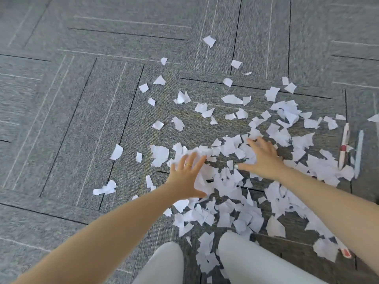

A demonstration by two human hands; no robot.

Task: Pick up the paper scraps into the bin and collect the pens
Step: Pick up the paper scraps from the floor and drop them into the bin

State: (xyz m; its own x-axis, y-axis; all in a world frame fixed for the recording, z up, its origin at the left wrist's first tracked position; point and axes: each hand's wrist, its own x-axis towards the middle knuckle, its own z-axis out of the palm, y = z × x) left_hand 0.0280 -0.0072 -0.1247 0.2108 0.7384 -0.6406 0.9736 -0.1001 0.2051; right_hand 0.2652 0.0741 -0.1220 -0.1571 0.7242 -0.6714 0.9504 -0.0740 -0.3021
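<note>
Many white paper scraps [226, 147] lie scattered over the grey carpet, thickest from the middle to the lower right. My left hand [187, 177] is spread with straight fingers over scraps left of centre. My right hand [262, 158] reaches over the dense pile, fingers splayed, holding nothing. A white pen with a red band [343, 148] lies at the right edge, beside a pale blue pen [359, 152]. Another pen with a red tip [345, 252] pokes out from under scraps at the lower right. No bin is in view.
Grey carpet tiles [82, 119] with dark and light lines cover the floor. My knees in pale trousers [242, 261] are at the bottom, among the scraps. A few lone scraps [209, 41] lie farther out at the top.
</note>
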